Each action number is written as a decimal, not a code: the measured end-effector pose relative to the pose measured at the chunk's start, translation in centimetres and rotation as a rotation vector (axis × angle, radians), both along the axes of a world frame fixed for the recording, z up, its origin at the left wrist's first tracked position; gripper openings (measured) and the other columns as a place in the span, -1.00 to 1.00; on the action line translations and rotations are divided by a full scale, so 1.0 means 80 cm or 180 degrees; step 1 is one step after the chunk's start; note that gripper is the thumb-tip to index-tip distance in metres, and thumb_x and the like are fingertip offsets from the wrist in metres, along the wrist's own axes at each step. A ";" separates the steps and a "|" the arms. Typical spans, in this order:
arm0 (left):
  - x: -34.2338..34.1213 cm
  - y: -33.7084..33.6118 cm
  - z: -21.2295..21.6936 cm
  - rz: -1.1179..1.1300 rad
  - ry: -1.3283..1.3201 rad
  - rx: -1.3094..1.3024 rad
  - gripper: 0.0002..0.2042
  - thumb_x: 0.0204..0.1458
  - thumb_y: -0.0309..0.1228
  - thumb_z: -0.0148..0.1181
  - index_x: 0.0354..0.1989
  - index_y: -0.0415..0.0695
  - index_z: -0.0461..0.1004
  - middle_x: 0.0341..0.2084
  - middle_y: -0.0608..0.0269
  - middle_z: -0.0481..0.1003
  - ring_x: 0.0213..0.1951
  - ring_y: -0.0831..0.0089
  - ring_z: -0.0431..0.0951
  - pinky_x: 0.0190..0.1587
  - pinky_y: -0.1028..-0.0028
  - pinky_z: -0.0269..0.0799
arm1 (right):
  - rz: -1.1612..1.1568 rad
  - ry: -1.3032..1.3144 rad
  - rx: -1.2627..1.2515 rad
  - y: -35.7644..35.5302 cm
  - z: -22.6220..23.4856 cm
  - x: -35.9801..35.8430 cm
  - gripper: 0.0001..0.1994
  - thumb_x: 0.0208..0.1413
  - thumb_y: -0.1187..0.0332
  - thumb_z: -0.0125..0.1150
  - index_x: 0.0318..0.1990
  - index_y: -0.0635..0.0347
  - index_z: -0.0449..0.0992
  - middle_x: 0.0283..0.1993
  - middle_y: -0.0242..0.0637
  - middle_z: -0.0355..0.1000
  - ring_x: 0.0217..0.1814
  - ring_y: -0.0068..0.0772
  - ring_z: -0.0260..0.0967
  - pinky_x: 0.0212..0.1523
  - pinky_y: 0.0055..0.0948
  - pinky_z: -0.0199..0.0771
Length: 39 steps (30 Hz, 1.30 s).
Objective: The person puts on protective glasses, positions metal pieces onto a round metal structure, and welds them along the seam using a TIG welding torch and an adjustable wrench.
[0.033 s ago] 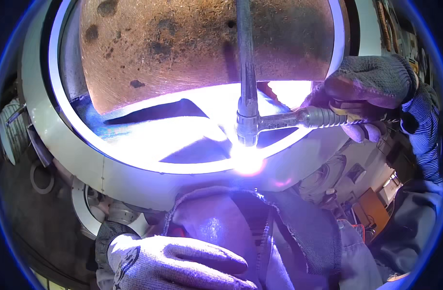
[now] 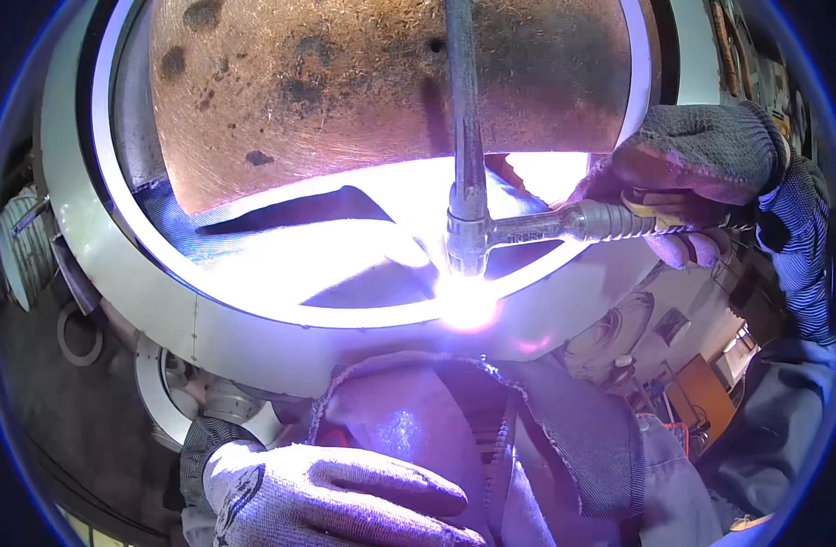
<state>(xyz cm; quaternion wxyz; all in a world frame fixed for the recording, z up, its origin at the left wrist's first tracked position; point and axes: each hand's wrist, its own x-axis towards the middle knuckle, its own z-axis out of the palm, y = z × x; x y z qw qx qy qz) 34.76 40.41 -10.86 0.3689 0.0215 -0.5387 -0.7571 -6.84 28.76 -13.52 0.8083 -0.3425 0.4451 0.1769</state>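
Observation:
My gloved right hand (image 2: 696, 159) is closed round the ribbed handle of a TIG welding torch (image 2: 468, 214), reaching in from the right. The torch stands upright, its nozzle end at a glaring white arc (image 2: 468, 296) on the near rim of a large pale metal ring (image 2: 254, 337). Glare hides the exact spot where the arc meets the rim. Inside the ring sits a curved copper-coloured metal piece (image 2: 345, 100) with dark spots. My gloved left hand (image 2: 336, 497) lies low in front of my body, fingers stretched out, with nothing visible in it.
Blue cloth (image 2: 167, 223) shows inside the ring at the left. Smaller metal rings (image 2: 153, 387) and round parts lie below on the left. An orange-brown box-like thing (image 2: 700, 397) stands at the lower right. My grey jacket (image 2: 582, 438) is close under the ring.

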 end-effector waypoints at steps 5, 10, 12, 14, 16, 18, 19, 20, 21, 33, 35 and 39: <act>-0.006 0.002 0.004 0.0079 -0.0089 -0.0005 -0.79 0.19 -0.27 0.06 -0.21 -0.12 0.54 -0.25 0.14 0.52 -0.22 0.07 0.57 -0.23 0.02 0.50 | 0.0005 -0.0303 0.0423 -0.012 -0.019 0.014 -0.50 0.40 0.13 -0.08 0.30 0.35 0.24 -0.02 0.11 0.52 -0.11 -0.13 0.60 -0.14 -0.28 0.69; -0.005 0.006 0.006 0.0093 -0.0052 -0.0016 -0.79 0.19 -0.27 0.06 -0.21 -0.11 0.55 -0.25 0.14 0.52 -0.21 0.08 0.56 -0.23 0.03 0.50 | -0.0063 -0.0482 0.0838 -0.018 -0.022 0.018 -0.47 0.42 0.10 -0.12 0.33 0.35 0.21 -0.01 0.14 0.51 -0.13 -0.09 0.61 -0.18 -0.27 0.71; 0.002 0.008 0.007 0.0126 -0.0091 -0.0014 -0.79 0.19 -0.27 0.06 -0.21 -0.11 0.55 -0.26 0.14 0.52 -0.21 0.08 0.56 -0.23 0.03 0.50 | -0.0057 -0.0604 0.1013 -0.024 -0.032 0.017 -0.46 0.42 0.09 -0.14 0.34 0.35 0.19 -0.01 0.16 0.50 -0.13 -0.08 0.61 -0.19 -0.26 0.72; 0.005 0.007 0.007 0.0122 -0.0056 -0.0023 -0.79 0.19 -0.27 0.06 -0.21 -0.11 0.55 -0.26 0.14 0.52 -0.21 0.08 0.56 -0.23 0.03 0.50 | -0.0092 -0.0628 0.1116 -0.025 -0.031 0.009 -0.46 0.42 0.08 -0.15 0.34 0.35 0.18 -0.01 0.16 0.50 -0.14 -0.07 0.62 -0.20 -0.26 0.72; 0.008 0.005 0.010 0.0138 -0.0060 -0.0037 -0.79 0.19 -0.27 0.06 -0.21 -0.11 0.55 -0.26 0.14 0.52 -0.21 0.08 0.56 -0.23 0.03 0.50 | -0.0114 -0.0749 0.1329 -0.027 -0.028 0.002 -0.44 0.43 0.06 -0.17 0.36 0.35 0.16 -0.01 0.18 0.50 -0.15 -0.05 0.62 -0.23 -0.25 0.73; 0.001 -0.001 0.005 0.0152 -0.0072 -0.0037 -0.79 0.18 -0.27 0.07 -0.21 -0.11 0.56 -0.26 0.15 0.52 -0.21 0.08 0.56 -0.23 0.03 0.49 | -0.0130 -0.0846 0.1500 -0.028 -0.028 0.012 -0.43 0.44 0.05 -0.18 0.37 0.35 0.15 -0.01 0.19 0.49 -0.15 -0.04 0.62 -0.24 -0.24 0.74; -0.005 -0.007 0.001 0.0157 -0.0074 -0.0036 -0.79 0.18 -0.26 0.07 -0.20 -0.11 0.56 -0.26 0.15 0.52 -0.21 0.08 0.56 -0.23 0.04 0.49 | -0.0451 -0.0589 0.1263 -0.018 -0.019 0.016 -0.47 0.42 0.10 -0.09 0.27 0.44 0.30 -0.28 0.05 0.56 -0.52 -0.34 0.55 -0.50 -0.45 0.64; 0.000 -0.002 0.006 0.0176 -0.0096 -0.0037 -0.79 0.18 -0.26 0.07 -0.20 -0.11 0.56 -0.26 0.15 0.52 -0.21 0.08 0.56 -0.23 0.04 0.49 | -0.0436 -0.0605 0.1268 -0.019 -0.020 0.019 -0.47 0.42 0.10 -0.09 0.27 0.44 0.30 -0.28 0.05 0.56 -0.52 -0.34 0.55 -0.50 -0.45 0.64; -0.007 -0.003 0.004 0.0193 -0.0117 -0.0037 -0.78 0.18 -0.26 0.07 -0.20 -0.11 0.56 -0.26 0.15 0.52 -0.21 0.08 0.56 -0.23 0.04 0.49 | -0.0439 -0.0593 0.1281 -0.020 -0.021 0.020 -0.47 0.42 0.10 -0.09 0.27 0.45 0.29 -0.29 0.05 0.56 -0.52 -0.34 0.55 -0.50 -0.44 0.64; -0.005 -0.005 0.010 0.0289 -0.0220 -0.0063 -0.78 0.17 -0.26 0.07 -0.20 -0.10 0.57 -0.27 0.15 0.52 -0.20 0.09 0.55 -0.23 0.05 0.48 | -0.0586 -0.0364 0.1384 -0.018 -0.022 0.027 -0.40 0.39 0.09 -0.04 0.26 0.58 0.20 -0.35 0.03 0.52 -0.53 -0.34 0.53 -0.54 -0.43 0.62; -0.010 -0.010 0.006 0.0295 -0.0210 -0.0054 -0.78 0.17 -0.26 0.07 -0.20 -0.10 0.57 -0.27 0.15 0.52 -0.20 0.10 0.55 -0.23 0.05 0.48 | -0.0481 -0.0520 0.0918 -0.016 -0.018 0.020 -0.42 0.38 0.13 -0.02 0.25 0.58 0.20 -0.35 0.03 0.51 -0.52 -0.36 0.53 -0.58 -0.42 0.60; -0.014 -0.006 0.010 0.0260 -0.0152 -0.0063 -0.78 0.17 -0.26 0.08 -0.20 -0.09 0.57 -0.28 0.15 0.52 -0.20 0.10 0.55 -0.23 0.05 0.48 | -0.0249 -0.0283 0.0631 -0.017 0.016 0.036 -0.41 0.37 0.08 -0.02 0.28 0.48 0.22 -0.44 -0.04 0.50 -0.56 -0.39 0.52 -0.62 -0.45 0.55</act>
